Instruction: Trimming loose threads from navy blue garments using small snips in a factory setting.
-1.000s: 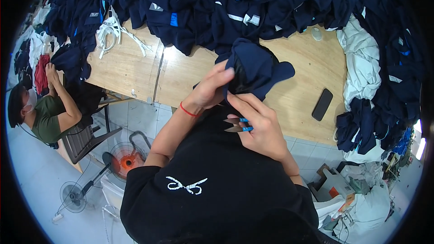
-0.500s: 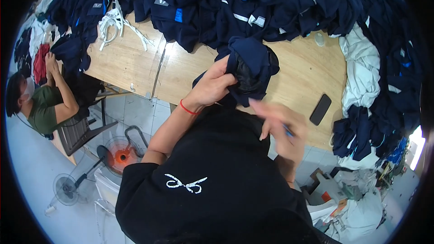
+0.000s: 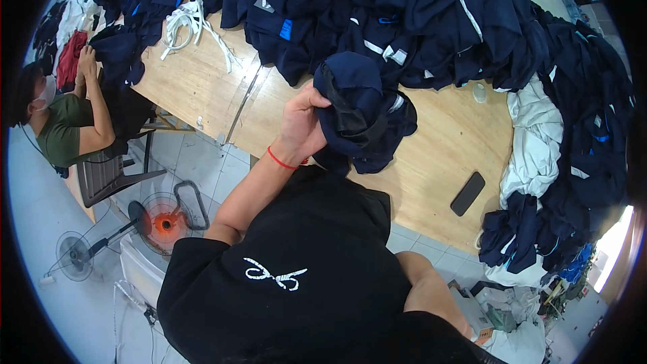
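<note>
Most of the view is taken up by a huge heap of navy clothes [image 3: 418,7], spread from about 11 o'clock round past 2 and down toward 4. Under it there's a wooden table [image 3: 431,135], with a good bare patch around 2 to 3. A co-worker [image 3: 64,131] can be seen between 9 and 10, both hands raised to some dark cloth [image 3: 118,54]. A white cloth [image 3: 532,141] is bunched up at 3.

Then the piece actually being handled: a navy garment [image 3: 350,81], black inner side showing, scrunched just off centre at 1 o'clock, by the near edge of the table. Whether its lower folds are resting on the wood can't be made out. It's gripped by the left hand [image 3: 303,121], near 11, thumb on the cloth and fingers mostly hidden. The right arm [image 3: 431,290] is angled away at 5, but the right hand is hidden, so its grip can't be told.

Progress-wise, this piece probably isn't finished, since it's held rather than laid down. Loads of clothes are left lying around, though done ones can't be told from undone ones.

Small stuff: white straps [image 3: 185,27] are dumped between 10 and 11, and a phone [image 3: 468,193] is parked between 3 and 4.
</note>
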Tool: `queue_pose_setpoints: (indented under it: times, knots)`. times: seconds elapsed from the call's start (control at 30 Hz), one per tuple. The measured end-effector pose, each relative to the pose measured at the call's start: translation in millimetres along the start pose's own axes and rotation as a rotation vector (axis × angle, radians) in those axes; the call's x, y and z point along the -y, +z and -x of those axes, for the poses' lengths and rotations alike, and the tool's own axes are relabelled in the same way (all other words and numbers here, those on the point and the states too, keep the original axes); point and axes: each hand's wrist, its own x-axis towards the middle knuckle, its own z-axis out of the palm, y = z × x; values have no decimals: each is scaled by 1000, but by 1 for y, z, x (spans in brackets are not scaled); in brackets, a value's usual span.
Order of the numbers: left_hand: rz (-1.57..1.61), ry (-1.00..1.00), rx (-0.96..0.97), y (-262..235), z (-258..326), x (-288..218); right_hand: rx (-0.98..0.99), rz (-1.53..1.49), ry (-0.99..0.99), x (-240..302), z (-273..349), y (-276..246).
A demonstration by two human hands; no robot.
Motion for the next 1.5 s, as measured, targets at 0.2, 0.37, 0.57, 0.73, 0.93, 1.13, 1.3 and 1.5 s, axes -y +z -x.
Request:
queue_pose_setpoints:
  times: [0.2,0.37,0.57,0.73,0.93,1.13,1.3,1.5]
  knots:
    - [-16,-82,-19,-4,4,-9,23,75,-322,-3,5,-4]
    - [-572,-178,-416,-15,16,-26,151,-140,94,16,15,-11]
    - [-1390,-64,-375,-60,38,-47,16,317,-691,-3,23,-9]
    - [-2031,-45,-337,-84,48,-55,-202,-153,86,9,57,-50]
    - [-1945,291,-512,-63,36,-43,-980,1232,1130,-35,246,-153]
    - [-1528,702,-407,-66,9,-36,-1175,1186,1343,-56,264,-141]
    - [-1424,784,-534,-53,20,-33,-1140,1034,915,-34,159,-106]
    - [-1053,352,-597,-86,26,-28,-279,1044,1166,-115,148,-58]
